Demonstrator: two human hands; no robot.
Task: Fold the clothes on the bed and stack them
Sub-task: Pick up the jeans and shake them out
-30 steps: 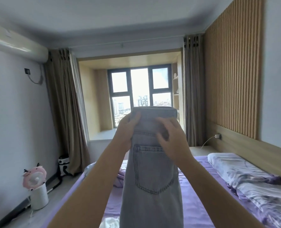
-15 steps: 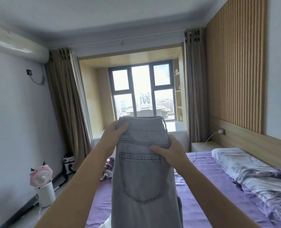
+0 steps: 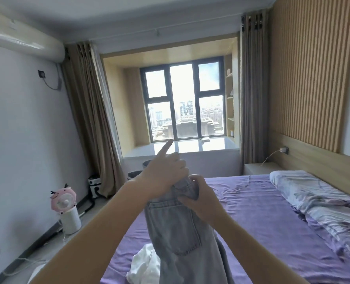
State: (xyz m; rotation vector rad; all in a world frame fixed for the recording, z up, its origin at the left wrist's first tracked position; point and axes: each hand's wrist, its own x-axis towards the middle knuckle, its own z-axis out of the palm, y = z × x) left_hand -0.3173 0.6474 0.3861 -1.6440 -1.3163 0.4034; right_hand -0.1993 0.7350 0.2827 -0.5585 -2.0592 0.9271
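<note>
A pair of light grey-blue jeans hangs in front of me above the purple bed, back pocket towards me. My right hand grips the bunched waistband from the right. My left hand holds the top of the waistband from the left, its index finger stretched out and pointing up towards the window. A crumpled white garment lies on the bed below the jeans. The lower legs of the jeans run out of view.
A floral duvet and pillow lie along the bed's right side by the wooden headboard. A pink fan on a white canister stands on the floor at the left. A bedside table sits by the curtain, and a dark basket near the window.
The jeans have come down from window height to bed level. The waistband, held flat and wide before, is now bunched between my hands. My left index finger has lifted off.
</note>
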